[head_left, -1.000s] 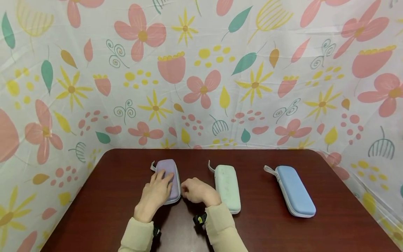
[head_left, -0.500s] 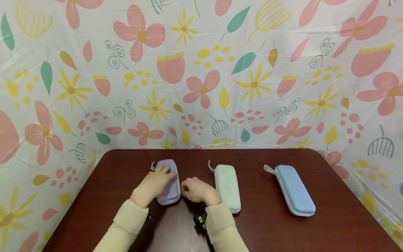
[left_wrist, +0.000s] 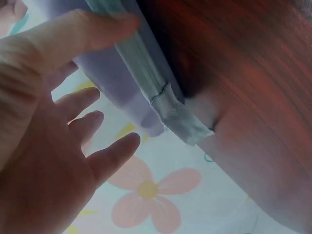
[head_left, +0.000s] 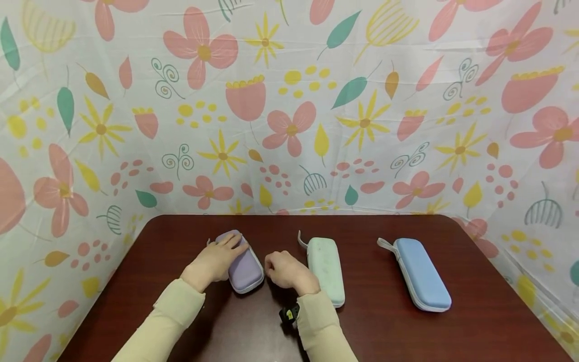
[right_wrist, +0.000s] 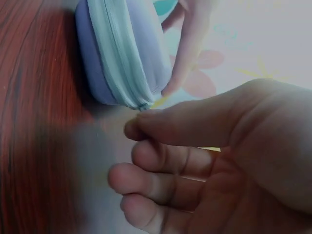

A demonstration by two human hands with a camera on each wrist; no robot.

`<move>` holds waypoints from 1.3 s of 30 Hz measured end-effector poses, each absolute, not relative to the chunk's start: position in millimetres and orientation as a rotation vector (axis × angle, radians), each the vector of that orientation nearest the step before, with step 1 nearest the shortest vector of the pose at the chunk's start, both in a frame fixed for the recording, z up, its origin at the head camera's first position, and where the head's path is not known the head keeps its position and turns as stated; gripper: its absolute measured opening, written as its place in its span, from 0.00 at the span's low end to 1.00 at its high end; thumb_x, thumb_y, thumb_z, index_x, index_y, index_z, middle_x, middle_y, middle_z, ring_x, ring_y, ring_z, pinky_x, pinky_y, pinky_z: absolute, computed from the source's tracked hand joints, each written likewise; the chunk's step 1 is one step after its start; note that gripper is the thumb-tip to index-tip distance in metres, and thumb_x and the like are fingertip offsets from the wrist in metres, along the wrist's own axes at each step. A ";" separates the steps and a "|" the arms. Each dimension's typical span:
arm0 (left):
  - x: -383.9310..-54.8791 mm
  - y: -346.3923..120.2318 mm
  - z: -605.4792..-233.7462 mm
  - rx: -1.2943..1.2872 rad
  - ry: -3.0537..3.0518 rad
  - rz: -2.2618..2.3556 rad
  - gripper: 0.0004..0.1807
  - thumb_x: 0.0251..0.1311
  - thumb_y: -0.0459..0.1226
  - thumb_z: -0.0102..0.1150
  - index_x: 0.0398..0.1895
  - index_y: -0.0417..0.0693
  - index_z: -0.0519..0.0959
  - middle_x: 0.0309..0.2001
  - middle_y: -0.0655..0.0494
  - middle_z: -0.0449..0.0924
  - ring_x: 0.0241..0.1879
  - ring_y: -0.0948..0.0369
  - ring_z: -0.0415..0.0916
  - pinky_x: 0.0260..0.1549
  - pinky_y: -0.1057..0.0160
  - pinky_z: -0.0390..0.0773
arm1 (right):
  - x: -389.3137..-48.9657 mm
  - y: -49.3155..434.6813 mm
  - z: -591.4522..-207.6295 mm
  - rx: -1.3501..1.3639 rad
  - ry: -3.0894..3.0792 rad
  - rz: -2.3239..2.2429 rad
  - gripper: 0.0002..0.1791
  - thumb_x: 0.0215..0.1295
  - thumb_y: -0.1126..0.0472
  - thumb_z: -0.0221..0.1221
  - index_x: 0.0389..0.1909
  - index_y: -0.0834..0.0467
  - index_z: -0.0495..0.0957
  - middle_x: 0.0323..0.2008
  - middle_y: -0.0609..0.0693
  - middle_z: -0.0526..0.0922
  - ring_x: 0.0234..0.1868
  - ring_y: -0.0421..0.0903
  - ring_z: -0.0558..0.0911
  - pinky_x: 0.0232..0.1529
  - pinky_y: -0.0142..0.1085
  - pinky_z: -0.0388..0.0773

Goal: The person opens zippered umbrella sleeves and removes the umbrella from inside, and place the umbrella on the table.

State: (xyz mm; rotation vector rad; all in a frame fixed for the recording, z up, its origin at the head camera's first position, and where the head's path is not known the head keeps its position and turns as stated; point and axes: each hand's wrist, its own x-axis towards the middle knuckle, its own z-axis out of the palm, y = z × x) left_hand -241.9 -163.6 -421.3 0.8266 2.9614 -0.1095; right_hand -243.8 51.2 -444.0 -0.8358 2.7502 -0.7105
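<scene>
Purple, oblong zippered fabric case [head_left: 246, 270]: turned at an angle; its far end has swung toward your left, its near end slightly right.
Your bare left hand [head_left: 211, 261]: shifted leftward along with that far end.
Your cream left sleeve [head_left: 165, 322]: swung outward, reaching in more slantwise.

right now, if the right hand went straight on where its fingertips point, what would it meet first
Most likely the purple case, at its zipped edge: it lies just ahead of the right hand in the head view, though the exact gap is hard to judge.
</scene>
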 end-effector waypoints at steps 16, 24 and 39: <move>-239.2 -168.2 -432.6 0.568 3.000 0.369 0.50 0.30 0.41 0.85 0.64 0.46 0.72 0.65 0.46 0.68 0.71 0.43 0.54 0.59 0.36 0.60 | -244.8 59.4 -451.3 -0.793 2.864 -0.792 0.13 0.64 0.70 0.57 0.21 0.53 0.73 0.21 0.42 0.72 0.24 0.39 0.71 0.28 0.32 0.70; -229.8 -175.6 -441.6 0.421 3.026 0.522 0.51 0.30 0.42 0.85 0.65 0.48 0.72 0.65 0.47 0.68 0.71 0.43 0.53 0.58 0.32 0.57 | -243.6 57.1 -449.6 -0.783 2.864 -0.770 0.12 0.63 0.69 0.58 0.22 0.52 0.74 0.22 0.42 0.73 0.25 0.39 0.72 0.29 0.32 0.71; -223.3 -174.5 -441.9 0.312 3.089 0.531 0.51 0.30 0.47 0.85 0.64 0.47 0.72 0.62 0.43 0.69 0.67 0.38 0.57 0.51 0.32 0.64 | -243.6 57.0 -451.2 -0.839 2.865 -0.745 0.14 0.59 0.71 0.58 0.19 0.52 0.73 0.19 0.41 0.71 0.24 0.39 0.70 0.29 0.31 0.69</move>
